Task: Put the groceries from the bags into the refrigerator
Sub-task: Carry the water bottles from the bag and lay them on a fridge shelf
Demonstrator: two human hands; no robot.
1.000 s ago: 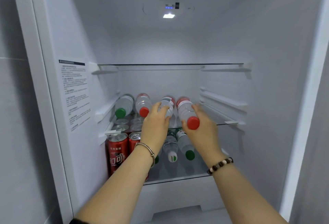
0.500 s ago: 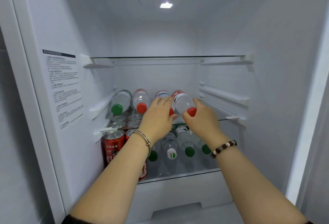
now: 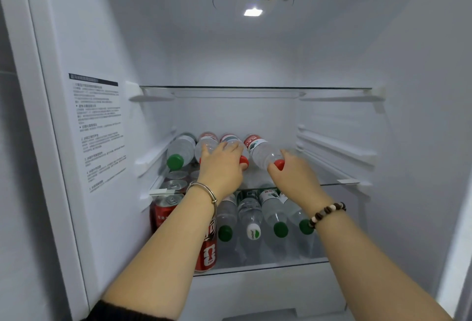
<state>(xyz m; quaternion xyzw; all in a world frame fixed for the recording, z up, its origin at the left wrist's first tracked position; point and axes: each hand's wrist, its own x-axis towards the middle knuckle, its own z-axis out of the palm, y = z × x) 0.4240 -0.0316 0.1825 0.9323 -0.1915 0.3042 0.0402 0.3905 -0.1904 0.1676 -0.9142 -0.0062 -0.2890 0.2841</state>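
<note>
clear glass makes up the middle shelf point(image 3: 347, 182) of the open refrigerator point(image 3: 421, 116), and both hands reach in over it. four plastic water bottles lie on their sides on this shelf, caps toward the camera. the left hand point(image 3: 221, 167) rests palm down across the two middle ones, fingers spread over the red-capped bottle point(image 3: 208, 142) and its neighbour, the second red-capped bottle point(image 3: 231, 139), whose cap peeks out just right of the hand. whether the fingers actually clamp either bottle cannot be told; the hand lies flat on top of them. a silver bangle point(image 3: 204, 191) circles that wrist.

the right hand point(image 3: 296, 170) is curled around the neck end of the rightmost bottle point(image 3: 260, 151), its red cap showing at the thumb side. this bottle lies at a slight angle, its base pointing back and to the left, just beside the bottle under the left hand. a beaded bracelet point(image 3: 328, 213) sits on the right wrist.

left of the left hand, the green-capped bottle point(image 3: 180, 151) lies against the side wall, untouched.

below the hands, on the lower shelf point(image 3: 268, 265), more water bottles point(image 3: 273, 216) with green caps lie in a row, one of them with a white cap. under the left forearm stand red cola cans point(image 3: 166, 208), partly hidden by the arm. further cans are seen through the glass just below the left hand.

above the hands, the upper glass shelf point(image 3: 255, 87) carries nothing visible, and the ceiling lamp point(image 3: 252, 12) glows white. a printed label point(image 3: 99, 131) is stuck on the wall well left of the left hand.
</note>
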